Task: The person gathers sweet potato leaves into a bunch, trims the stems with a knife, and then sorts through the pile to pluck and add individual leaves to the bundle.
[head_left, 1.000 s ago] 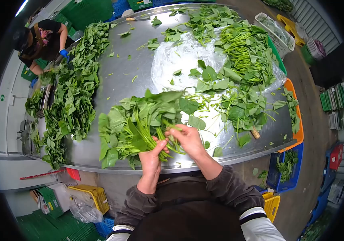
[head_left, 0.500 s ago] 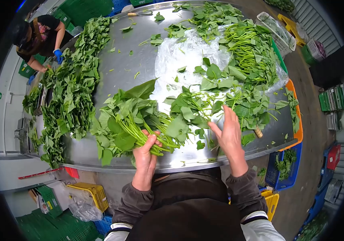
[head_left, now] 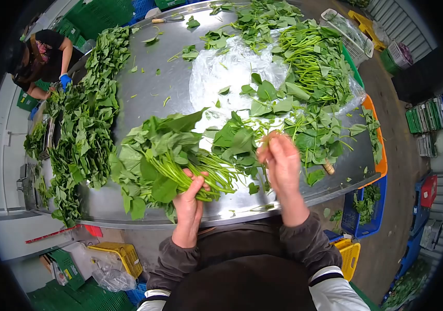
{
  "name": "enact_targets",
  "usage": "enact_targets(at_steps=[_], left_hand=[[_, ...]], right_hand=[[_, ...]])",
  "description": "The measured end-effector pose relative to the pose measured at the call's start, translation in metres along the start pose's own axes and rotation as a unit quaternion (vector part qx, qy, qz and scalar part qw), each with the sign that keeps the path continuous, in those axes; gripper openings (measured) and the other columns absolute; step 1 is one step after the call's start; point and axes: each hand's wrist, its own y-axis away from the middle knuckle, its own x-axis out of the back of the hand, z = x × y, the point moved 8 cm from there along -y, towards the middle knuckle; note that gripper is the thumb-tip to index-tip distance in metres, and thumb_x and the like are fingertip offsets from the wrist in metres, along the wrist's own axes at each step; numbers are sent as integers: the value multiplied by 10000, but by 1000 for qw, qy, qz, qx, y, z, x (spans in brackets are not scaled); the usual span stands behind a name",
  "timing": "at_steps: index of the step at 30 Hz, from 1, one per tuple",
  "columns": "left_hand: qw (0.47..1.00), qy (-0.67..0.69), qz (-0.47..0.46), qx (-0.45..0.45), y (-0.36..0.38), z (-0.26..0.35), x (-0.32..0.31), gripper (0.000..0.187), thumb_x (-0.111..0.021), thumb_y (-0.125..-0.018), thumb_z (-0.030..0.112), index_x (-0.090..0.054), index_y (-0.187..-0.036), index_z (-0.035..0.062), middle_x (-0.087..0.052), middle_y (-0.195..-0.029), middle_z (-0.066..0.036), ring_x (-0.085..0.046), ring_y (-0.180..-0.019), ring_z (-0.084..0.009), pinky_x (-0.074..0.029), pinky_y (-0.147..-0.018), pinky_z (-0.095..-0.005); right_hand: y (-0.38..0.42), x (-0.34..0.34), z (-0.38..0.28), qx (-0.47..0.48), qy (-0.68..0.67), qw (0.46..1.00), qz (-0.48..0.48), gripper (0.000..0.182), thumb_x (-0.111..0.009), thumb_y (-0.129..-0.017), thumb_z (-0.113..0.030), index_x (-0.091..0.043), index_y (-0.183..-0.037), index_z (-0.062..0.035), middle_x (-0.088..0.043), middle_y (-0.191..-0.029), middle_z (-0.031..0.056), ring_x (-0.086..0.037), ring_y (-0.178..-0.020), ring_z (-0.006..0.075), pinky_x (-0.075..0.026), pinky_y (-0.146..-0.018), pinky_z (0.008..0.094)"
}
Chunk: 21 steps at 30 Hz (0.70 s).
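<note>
My left hand (head_left: 190, 199) is wrapped round a bunch of leafy green stems (head_left: 172, 160), leaves to the left and cut ends to the right, above the metal table's front part. Over loose leafy stems (head_left: 234, 140) at the centre, my right hand (head_left: 283, 163) is closed with fingertips together and slightly blurred; a bit of green shows at the tips, too small to make out. Clear plastic sheeting (head_left: 206, 78) lies beyond, with a large pile of stems (head_left: 309, 57) on its right part.
A long heap of leaves (head_left: 89, 124) covers the table's left side. At the far left stands a co-worker (head_left: 45, 57) with a blue glove. A wooden handle (head_left: 328, 167) lies at the right. Orange (head_left: 379, 135) and blue crates (head_left: 374, 228) stand beyond the right edge.
My right hand has gone from open to closed and moved slightly left. The bunch in my left hand has shifted slightly, its stems now fanned out to the right. The whole view has shifted a little.
</note>
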Motion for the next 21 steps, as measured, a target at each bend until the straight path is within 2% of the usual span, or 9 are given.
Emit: enact_targets(at_steps=[1,5,7,10,12,15,17,19,21], left_hand=[[1000,-1,1,0,2,-1,-2,224,-591,-781,-22,-469,-947,65,-590,-896,-158,-551,-645,-162,-477,-609,-283],[999,-34,-16,21,9,-16,-21,268,-630,-746,-31,-463,-947,31,-587,-809,-137,-566,-674,-181,-473,-578,-275],[995,-89,-33,-5,13,-22,-24,281,-632,-744,-31,-455,-957,18,-588,-806,-136,-562,-642,-180,-471,-579,-277],[997,-80,-3,14,15,-20,-31,259,-626,-747,-31,-461,-944,7,-594,-804,-137,-561,-627,-175,-475,-576,-282],[999,-14,22,37,13,-16,-29,233,-620,-755,-26,-469,-926,24,-604,-819,-150,-558,-623,-172,-475,-568,-287],[996,21,36,83,15,-21,-19,235,-617,-762,-24,-471,-933,46,-607,-826,-155,-553,-619,-170,-470,-563,-294],[994,32,46,97,20,-25,-18,232,-614,-766,-23,-479,-937,58,-607,-826,-154,-553,-618,-171,-472,-562,-300],[994,46,47,85,21,-30,-20,223,-613,-767,-22,-477,-927,53,-607,-826,-154,-557,-620,-171,-474,-559,-299],[996,32,38,74,25,-32,-20,234,-608,-768,-26,-482,-955,36,-606,-824,-150,-561,-628,-178,-475,-559,-297]], right_hand=[[-3,-1,-30,140,88,986,28,270,-592,-832,-187,-530,-1030,-13,-581,-935,108,-569,-691,167,-472,-645,264],[1,-23,4,52,485,859,-152,500,-710,-708,-231,-520,-1113,-7,-589,-972,128,-588,-773,208,-467,-690,293],[31,-45,30,34,463,839,-283,288,-659,-751,-155,-599,-972,19,-620,-895,121,-596,-737,141,-463,-669,262],[37,-25,34,12,453,872,-185,217,-606,-809,-161,-607,-913,30,-622,-870,114,-592,-699,132,-466,-622,243],[30,21,37,-26,171,985,-4,203,-538,-858,-172,-596,-872,22,-615,-837,101,-590,-678,138,-472,-578,238],[12,63,-4,-7,120,987,110,309,-442,-912,-257,-552,-959,27,-591,-926,119,-591,-669,151,-497,-561,230],[18,66,5,-168,140,972,83,379,-459,-893,-310,-525,-1060,25,-603,-946,125,-602,-623,161,-483,-535,241],[46,32,15,-195,398,890,-106,358,-454,-891,-275,-550,-1062,24,-597,-1038,128,-595,-571,134,-472,-513,229],[71,-10,16,-139,426,869,-209,256,-538,-846,-164,-568,-1041,0,-640,-753,69,-563,-515,88,-448,-484,221]])
